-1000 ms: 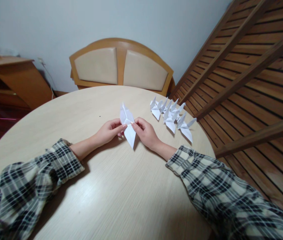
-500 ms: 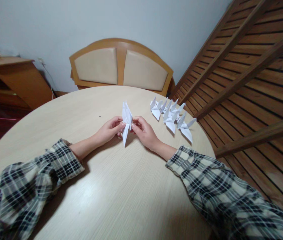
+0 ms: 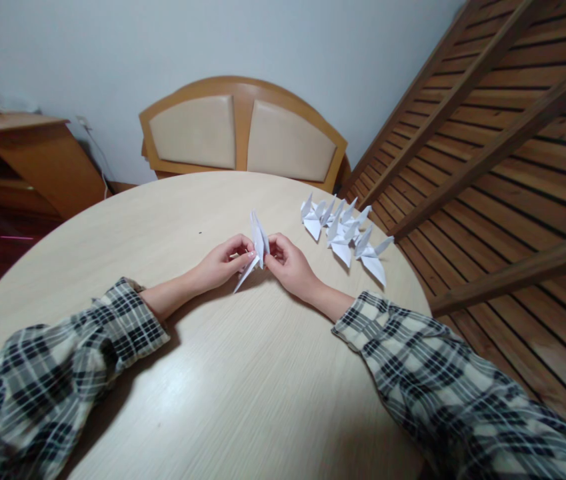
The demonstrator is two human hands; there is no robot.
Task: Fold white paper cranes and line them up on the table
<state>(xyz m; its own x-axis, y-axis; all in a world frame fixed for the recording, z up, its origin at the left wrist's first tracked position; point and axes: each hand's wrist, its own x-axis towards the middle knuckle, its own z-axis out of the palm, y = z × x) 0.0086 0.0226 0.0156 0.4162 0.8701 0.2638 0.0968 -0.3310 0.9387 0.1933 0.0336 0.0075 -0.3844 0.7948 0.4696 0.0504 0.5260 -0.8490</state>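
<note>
A white folded-paper piece [image 3: 259, 241], narrow and pointed, stands nearly edge-on between my two hands above the table [image 3: 243, 373]. My left hand [image 3: 229, 259] pinches its left side between thumb and fingers, near where one point slants down to the lower left. On the opposite side, my right hand [image 3: 285, 261] grips the paper with thumb and bent fingers. My fingertips cover part of the folds. To the right of my right hand, several white origami cranes [image 3: 340, 248] stand in a cluster.
Beyond the round table's far edge is a wooden headboard [image 3: 241, 127] with two beige pads. A slatted wooden panel [image 3: 503, 160] rises along the right side. A wooden desk [image 3: 37, 163] stands at the far left. A tiny dark speck [image 3: 200, 233] lies on the tabletop.
The paper piece has been folded from a wide, open diamond to a narrow form, and its lower point has swung leftward. Both hands stay almost in place; the cluster of cranes is unchanged.
</note>
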